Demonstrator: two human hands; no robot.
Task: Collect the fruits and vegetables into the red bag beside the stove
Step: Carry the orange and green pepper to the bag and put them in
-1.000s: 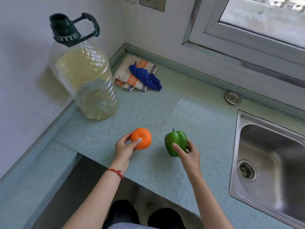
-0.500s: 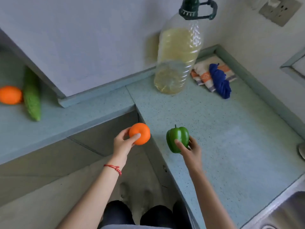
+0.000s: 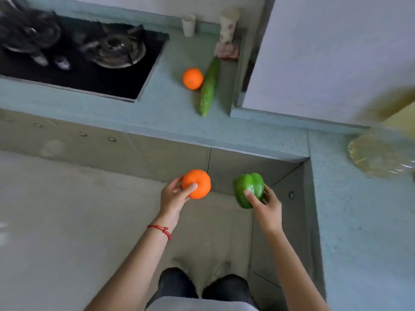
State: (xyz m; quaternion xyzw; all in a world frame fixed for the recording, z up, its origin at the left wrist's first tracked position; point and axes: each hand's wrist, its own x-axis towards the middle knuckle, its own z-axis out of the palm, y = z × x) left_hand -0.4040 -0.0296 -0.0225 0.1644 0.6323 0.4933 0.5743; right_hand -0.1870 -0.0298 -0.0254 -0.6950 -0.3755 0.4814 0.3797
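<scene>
A: What is each hand doing?

B: The left hand [image 3: 174,198] grips an orange [image 3: 196,184], thumb on its near face and fingers curled round the far side. The right hand [image 3: 267,204] holds a green pepper [image 3: 249,189] the same way, thumb in front and fingers behind. Both are carried in the air over the floor [image 3: 67,221], at about 6 o'clock from the counter corner, apart from each other.

A: Anything else to collect?

B: Yes. A second orange [image 3: 193,78] lies on the counter [image 3: 175,108] at about 12 o'clock from the held one, touching a long bumpy green gourd [image 3: 209,86] that lies just at its 3 o'clock, running from 1 o'clock down to 7 o'clock.

A: And the stove?

B: The stove [image 3: 89,61] is set into the counter at 10 o'clock, blurred, with a burner [image 3: 116,49] in view. I cannot see a red bag in this view.

A: What else stands around?

B: At 12 o'clock beyond the gourd there is a pale cup [image 3: 188,25] and a patterned wrapped thing [image 3: 226,34], too blurred to tell. At 3 o'clock, on the other leg of the counter, is the blurred base of a bottle of yellow oil [image 3: 381,153]. A red string bracelet [image 3: 161,230] is on the left wrist.
</scene>
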